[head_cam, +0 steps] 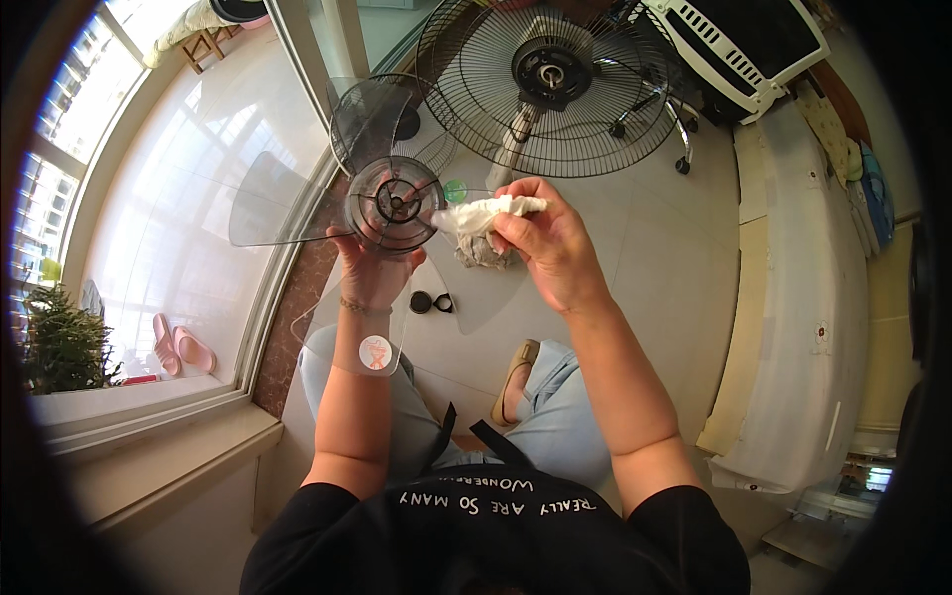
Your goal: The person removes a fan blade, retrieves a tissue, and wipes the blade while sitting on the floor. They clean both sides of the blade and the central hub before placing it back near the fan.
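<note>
My left hand [372, 275] holds a transparent plastic fan blade [271, 204] from beneath, fingers around its round hub [396, 203]. A round sticker is on the blade part over my left forearm. In my right hand [547, 245] is a crumpled white cloth or tissue [487, 214], pinched between thumb and fingers, its tip beside the hub's right edge. Beyond my hands stands a pedestal fan, its rear wire grille [476, 134] around a black motor housing [552, 74]. Another wire grille [439, 149] rests behind the blade, partly hidden by it.
A greyish crumpled cloth [482, 253] and small black round parts [421, 301] lie on the tiled floor between my legs. A glass sliding door frame [271, 297] runs along the left. At the right stands a cloth-covered piece of furniture [788, 297], with chair casters [683, 165] near the fan.
</note>
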Tool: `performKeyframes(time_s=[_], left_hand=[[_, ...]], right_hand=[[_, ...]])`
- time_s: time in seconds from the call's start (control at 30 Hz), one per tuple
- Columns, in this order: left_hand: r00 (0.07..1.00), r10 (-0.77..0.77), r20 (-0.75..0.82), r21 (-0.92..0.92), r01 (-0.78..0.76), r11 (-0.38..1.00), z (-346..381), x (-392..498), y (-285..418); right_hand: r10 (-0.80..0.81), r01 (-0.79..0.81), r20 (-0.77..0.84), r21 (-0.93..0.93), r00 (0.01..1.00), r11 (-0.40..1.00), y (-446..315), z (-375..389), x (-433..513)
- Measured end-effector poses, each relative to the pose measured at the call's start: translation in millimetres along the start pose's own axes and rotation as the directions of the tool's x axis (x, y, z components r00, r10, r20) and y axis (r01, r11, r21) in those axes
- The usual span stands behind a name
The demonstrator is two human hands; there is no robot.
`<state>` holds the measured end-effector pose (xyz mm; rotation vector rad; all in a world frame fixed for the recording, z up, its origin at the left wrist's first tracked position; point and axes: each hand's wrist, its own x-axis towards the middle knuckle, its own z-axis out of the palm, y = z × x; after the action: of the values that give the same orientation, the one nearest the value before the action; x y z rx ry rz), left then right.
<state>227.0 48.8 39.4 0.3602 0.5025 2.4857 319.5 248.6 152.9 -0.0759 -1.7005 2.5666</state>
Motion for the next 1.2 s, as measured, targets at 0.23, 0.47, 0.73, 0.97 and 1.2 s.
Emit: performKeyframes(time_s=[0.23, 0.47, 0.73, 0.97, 1.2], left_hand=[[0.998, -0.044, 0.043, 0.068, 0.041, 0.997, 10.9, -5.0, 1.8], [0.994, -0.053, 0.093, 0.143, 0.039, 0.989, 22.0, -2.3, -1.3], [0.998, -0.014, 0.054, 0.107, 0.008, 0.994, 18.0, -5.4, 2.3], [0.999, 0.028, 0.038, 0.187, -0.035, 0.982, 31.3, -8.7, -0.6], [0.999, -0.013, 0.041, 0.219, 0.003, 0.976, 32.7, -7.5, 1.3]], right_hand=[[-0.169, 0.161, -0.050, -0.134, 0.984, 0.978, 4.7, 9.8, 1.1], [-0.565, 0.472, 0.102, -0.680, 0.819, 0.561, 30.1, 18.8, 11.2], [-0.456, 0.546, 0.468, -0.837, 0.757, 0.047, 11.1, 20.8, 7.1], [-0.363, 0.530, 0.459, -0.839, 0.811, 0.124, 0.4, 22.4, 9.8], [-0.462, 0.513, 0.468, -0.858, 0.754, -0.033, 0.5, 24.7, 15.0]])
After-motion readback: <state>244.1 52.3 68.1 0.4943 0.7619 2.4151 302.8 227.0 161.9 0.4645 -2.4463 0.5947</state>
